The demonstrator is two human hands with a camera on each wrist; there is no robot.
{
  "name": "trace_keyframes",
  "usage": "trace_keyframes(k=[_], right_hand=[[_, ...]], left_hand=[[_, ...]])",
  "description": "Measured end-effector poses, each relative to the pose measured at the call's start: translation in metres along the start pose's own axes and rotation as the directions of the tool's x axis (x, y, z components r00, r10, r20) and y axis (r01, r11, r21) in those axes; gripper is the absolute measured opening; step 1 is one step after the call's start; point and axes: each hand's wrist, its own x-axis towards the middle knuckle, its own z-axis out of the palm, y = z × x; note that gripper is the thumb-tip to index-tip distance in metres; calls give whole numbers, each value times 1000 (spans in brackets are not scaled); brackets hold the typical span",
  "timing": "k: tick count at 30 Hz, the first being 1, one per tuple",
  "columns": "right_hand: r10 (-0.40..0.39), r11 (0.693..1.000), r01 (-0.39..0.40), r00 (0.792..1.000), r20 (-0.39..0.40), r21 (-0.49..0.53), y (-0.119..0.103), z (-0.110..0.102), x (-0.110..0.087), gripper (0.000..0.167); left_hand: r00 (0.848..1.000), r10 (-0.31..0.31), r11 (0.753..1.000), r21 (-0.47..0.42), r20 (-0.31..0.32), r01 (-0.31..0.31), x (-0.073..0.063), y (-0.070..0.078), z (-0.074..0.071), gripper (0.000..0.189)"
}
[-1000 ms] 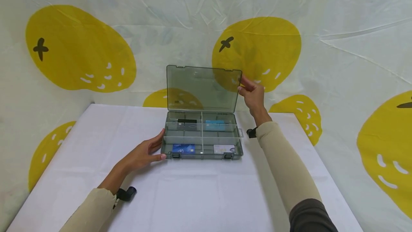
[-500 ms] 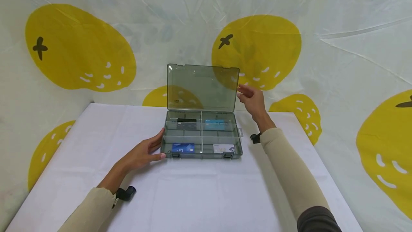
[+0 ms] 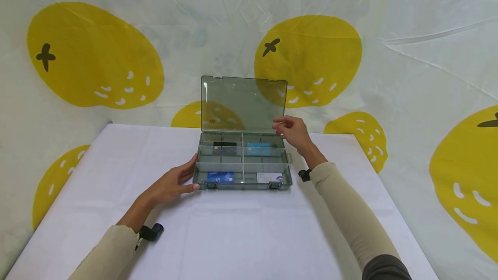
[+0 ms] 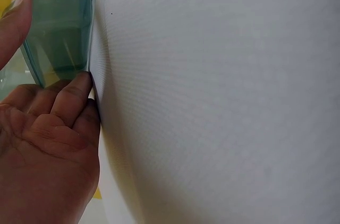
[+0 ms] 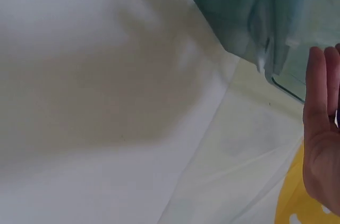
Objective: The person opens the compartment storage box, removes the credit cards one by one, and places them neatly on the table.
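A smoky see-through compartment box [image 3: 256, 187] sits on the table with its lid [image 3: 241, 100] raised at the back. In its rear compartments lie a black card [image 3: 225, 148] and a light blue card [image 3: 259, 149]. A dark blue card [image 3: 220, 177] and a white card [image 3: 269, 178] lie in the front ones. My left hand [image 3: 169, 186] holds the box by its left side, thumb at the front corner and fingers along the side wall. My right hand [image 3: 293, 132] overlaps the lid's lower right corner near the hinge; its fingers [image 5: 317, 80] are extended in the right wrist view and hold nothing.
A white cloth [image 3: 233, 241] covers the table. Behind hangs a pale sheet [image 3: 218, 20] printed with yellow fruit, close to the table's back edge. A small hang tab [image 3: 289, 158] sticks out from the box's right side.
My right hand has let go of the lid's right edge and moved down and left toward the hinge. The lid stays up, leaning slightly further back. My left hand keeps its place.
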Motion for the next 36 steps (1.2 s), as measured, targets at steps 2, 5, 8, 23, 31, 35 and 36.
trace_keyframes(k=[2, 5, 8, 23, 31, 35, 36], right_hand=[[22, 1000, -22, 999, 37, -5, 2, 4, 0, 33], [43, 999, -42, 996, 77, -21, 3, 11, -1, 33], [54, 998, -49, 994, 99, -50, 4, 17, 0, 33], [122, 976, -77, 968, 219, -205, 2, 32, 4, 31], [176, 982, -140, 925, 337, -129, -6, 30, 7, 39], [190, 982, -167, 895, 404, -91, -10, 31, 9, 45], [190, 982, -171, 889, 417, -82, -11, 32, 10, 46]], left_hand=[[1000, -6, 1000, -2, 0, 6, 0, 0, 0, 106], [1000, -13, 1000, -2, -1, 13, 0, 0, 0, 107], [1000, -18, 1000, -1, -2, 18, 1, 0, 1, 107], [999, -39, 999, 3, 2, 39, 1, 5, 2, 107], [999, -32, 999, 4, -2, 32, 0, 4, 0, 107], [1000, -14, 1000, -13, 0, 14, 0, 4, 0, 106], [1000, -10, 1000, -15, 1, 10, 0, 3, 0, 106]])
